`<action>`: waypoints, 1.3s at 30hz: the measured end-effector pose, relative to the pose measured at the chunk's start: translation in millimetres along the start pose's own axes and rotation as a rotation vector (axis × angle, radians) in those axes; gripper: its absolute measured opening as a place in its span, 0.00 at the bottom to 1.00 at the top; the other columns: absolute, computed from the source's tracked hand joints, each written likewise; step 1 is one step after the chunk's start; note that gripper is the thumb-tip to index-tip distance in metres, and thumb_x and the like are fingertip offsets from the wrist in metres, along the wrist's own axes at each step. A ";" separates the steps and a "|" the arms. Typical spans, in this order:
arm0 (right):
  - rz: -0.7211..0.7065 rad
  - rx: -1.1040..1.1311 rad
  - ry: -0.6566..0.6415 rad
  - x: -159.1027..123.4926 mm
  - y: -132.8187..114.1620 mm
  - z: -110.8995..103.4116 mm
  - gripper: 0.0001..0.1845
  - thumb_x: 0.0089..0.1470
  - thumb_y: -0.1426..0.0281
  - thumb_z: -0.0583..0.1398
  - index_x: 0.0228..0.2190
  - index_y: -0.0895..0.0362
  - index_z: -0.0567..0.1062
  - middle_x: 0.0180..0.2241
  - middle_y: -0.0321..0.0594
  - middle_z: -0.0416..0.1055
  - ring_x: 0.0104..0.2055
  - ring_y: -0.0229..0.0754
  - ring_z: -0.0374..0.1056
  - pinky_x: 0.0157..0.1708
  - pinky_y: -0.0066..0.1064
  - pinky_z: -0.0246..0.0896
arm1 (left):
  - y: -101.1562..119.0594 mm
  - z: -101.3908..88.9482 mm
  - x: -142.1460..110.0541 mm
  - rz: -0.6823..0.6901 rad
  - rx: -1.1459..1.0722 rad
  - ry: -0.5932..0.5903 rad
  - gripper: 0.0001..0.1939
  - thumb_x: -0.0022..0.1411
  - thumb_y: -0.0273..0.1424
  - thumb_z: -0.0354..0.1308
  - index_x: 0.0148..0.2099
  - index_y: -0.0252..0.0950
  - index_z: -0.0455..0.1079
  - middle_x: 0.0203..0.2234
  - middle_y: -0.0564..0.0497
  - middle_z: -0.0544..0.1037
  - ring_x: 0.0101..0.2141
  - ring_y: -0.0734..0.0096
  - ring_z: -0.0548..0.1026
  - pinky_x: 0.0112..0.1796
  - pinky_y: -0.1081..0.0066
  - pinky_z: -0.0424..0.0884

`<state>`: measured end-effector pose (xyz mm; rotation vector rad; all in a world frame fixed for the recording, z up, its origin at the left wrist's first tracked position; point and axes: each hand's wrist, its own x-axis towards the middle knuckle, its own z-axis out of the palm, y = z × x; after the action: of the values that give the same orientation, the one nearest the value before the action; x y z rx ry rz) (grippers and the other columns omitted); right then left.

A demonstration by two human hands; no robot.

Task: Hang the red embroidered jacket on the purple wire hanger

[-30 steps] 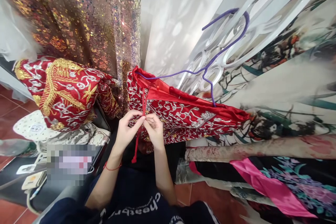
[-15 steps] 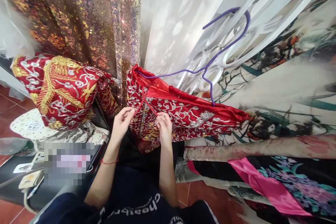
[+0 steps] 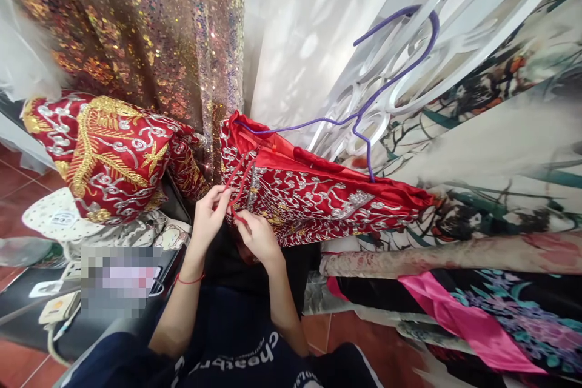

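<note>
A red garment (image 3: pixel 318 194) with silver and gold embroidery hangs on a purple hanger (image 3: pixel 391 82) hooked on a white rail. Thin red ties (image 3: pixel 240 179) dangle from its neck edge. My left hand (image 3: pixel 210 218) pinches one tie just left of the garment's edge. My right hand (image 3: pixel 258 235) pinches the other tie lower down, close under the left hand. Both hands have their fingers closed on the cords, with a red thread bracelet on the left wrist.
A second red embroidered garment (image 3: pixel 109 154) lies at the left over a black seat. Sequined gold fabric (image 3: pixel 150 30) and a white curtain (image 3: pixel 300 36) hang behind. Printed fabric (image 3: pixel 500 133) and a pink sash (image 3: pixel 459 321) fill the right. Power adapters (image 3: pixel 57 306) lie lower left.
My hands were pinching the ties together, then pulled apart across the garment, and now have come back together lower and to the left, crossing the ties.
</note>
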<state>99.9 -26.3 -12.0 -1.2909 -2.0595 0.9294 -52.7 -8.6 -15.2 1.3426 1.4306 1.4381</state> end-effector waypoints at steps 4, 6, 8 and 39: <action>-0.116 -0.119 0.005 -3.9 -25.8 -21.1 0.14 0.69 0.67 0.53 0.34 0.54 0.76 0.32 0.39 0.77 0.34 0.41 0.72 0.39 0.30 0.63 | -0.9 -4.1 -0.2 0.055 0.123 0.158 0.15 0.69 0.42 0.55 0.42 0.35 0.73 0.23 0.54 0.75 0.21 0.79 0.67 0.27 0.77 0.64; -0.202 -0.012 0.091 2.3 -38.3 -29.2 0.14 0.69 0.65 0.53 0.36 0.54 0.77 0.35 0.40 0.77 0.38 0.40 0.73 0.43 0.30 0.65 | -0.8 -3.9 -1.6 0.084 0.174 0.147 0.14 0.70 0.41 0.54 0.41 0.35 0.71 0.23 0.55 0.74 0.21 0.79 0.67 0.27 0.77 0.63; -0.260 0.122 0.179 12.7 -46.3 -33.4 0.13 0.69 0.65 0.53 0.38 0.53 0.77 0.38 0.40 0.77 0.40 0.40 0.73 0.46 0.30 0.67 | -0.4 -3.6 -3.0 0.110 0.215 0.066 0.13 0.70 0.40 0.54 0.40 0.36 0.70 0.22 0.56 0.73 0.21 0.78 0.67 0.27 0.77 0.62; -0.235 0.362 0.714 26.0 -13.6 -25.7 0.10 0.63 0.72 0.50 0.37 0.55 0.71 0.38 0.38 0.70 0.25 0.32 0.70 0.32 0.31 0.68 | 13.1 -6.3 -13.5 0.143 -0.037 -0.180 0.13 0.57 0.38 0.69 0.37 0.36 0.71 0.22 0.56 0.71 0.22 0.80 0.64 0.23 0.79 0.60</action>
<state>101.0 0.3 16.6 -0.9669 -1.3714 0.5786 -53.3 -25.1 -4.1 1.5354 1.2073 1.3870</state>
